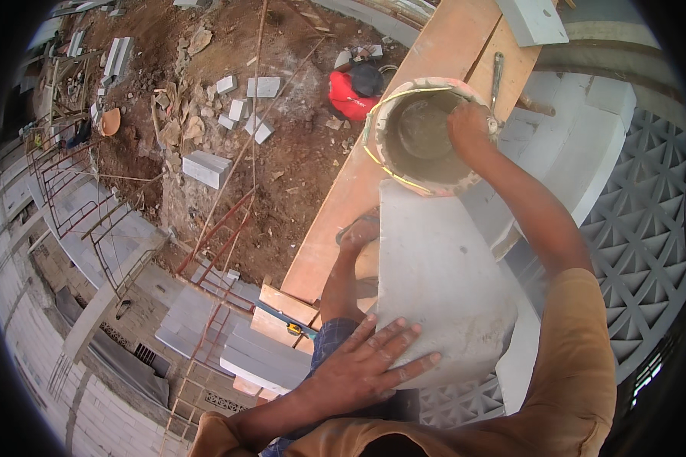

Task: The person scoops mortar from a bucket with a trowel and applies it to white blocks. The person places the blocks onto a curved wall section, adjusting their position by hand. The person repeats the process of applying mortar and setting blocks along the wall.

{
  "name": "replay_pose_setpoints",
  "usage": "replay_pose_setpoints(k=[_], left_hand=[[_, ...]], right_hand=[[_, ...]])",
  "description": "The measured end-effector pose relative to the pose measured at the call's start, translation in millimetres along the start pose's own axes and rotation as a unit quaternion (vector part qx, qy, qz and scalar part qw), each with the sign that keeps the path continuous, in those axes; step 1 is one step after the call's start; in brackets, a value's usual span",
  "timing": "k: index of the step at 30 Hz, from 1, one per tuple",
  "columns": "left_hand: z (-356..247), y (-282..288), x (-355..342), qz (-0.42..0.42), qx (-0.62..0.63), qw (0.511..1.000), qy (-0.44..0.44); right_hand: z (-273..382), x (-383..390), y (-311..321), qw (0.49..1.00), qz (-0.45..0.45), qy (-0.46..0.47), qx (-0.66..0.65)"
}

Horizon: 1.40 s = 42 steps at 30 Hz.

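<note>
My left hand (370, 359) lies with spread fingers on the near left part of a large light-grey block (450, 251), which rests in front of me. Beyond the block stands a round bucket (381, 135) with a mortar-smeared rim and a yellow cord round it. Wet grey mortar (423, 129) lies inside. My right hand (471, 128) is at the bucket's right inner side, its fingers closed. What they hold is hidden from this view. A slim metal tool (498, 75) lies on the planks just past the bucket.
Wooden planks (331, 221) run beneath the bucket and my bare foot, high above dirt ground. Below, a person in a red top (351, 95) is bent over. Red scaffold frames (213, 236) stand at left. A patterned grey lattice (640, 228) and a pale block wall (579, 152) border the right.
</note>
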<state>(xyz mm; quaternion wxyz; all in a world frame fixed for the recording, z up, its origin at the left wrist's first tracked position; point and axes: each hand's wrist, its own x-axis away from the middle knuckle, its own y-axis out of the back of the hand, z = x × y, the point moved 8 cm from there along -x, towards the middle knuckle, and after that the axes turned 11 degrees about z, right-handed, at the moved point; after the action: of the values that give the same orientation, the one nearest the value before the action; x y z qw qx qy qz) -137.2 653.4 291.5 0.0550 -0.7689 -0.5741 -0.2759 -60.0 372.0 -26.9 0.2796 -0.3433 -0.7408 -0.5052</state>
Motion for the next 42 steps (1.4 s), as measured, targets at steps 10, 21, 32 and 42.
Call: replay_pose_setpoints(k=[10,21,32,42], left_hand=[[3,-4,6,-0.085,-0.013,0.996,-0.021],[5,-4,3,-0.076,-0.054,0.995,-0.036],[3,-17,1,-0.029,-0.017,0.999,-0.02],[-5,-10,11,-0.132,-0.105,0.985,-0.035]], right_hand=[[79,9,-3,0.993,0.028,0.105,0.036],[-22,-34,-62,0.969,0.045,0.209,-0.127],[-50,42,-129,0.755,0.078,0.217,-0.614],[-120,303,-90,0.655,-0.043,0.122,-0.744]])
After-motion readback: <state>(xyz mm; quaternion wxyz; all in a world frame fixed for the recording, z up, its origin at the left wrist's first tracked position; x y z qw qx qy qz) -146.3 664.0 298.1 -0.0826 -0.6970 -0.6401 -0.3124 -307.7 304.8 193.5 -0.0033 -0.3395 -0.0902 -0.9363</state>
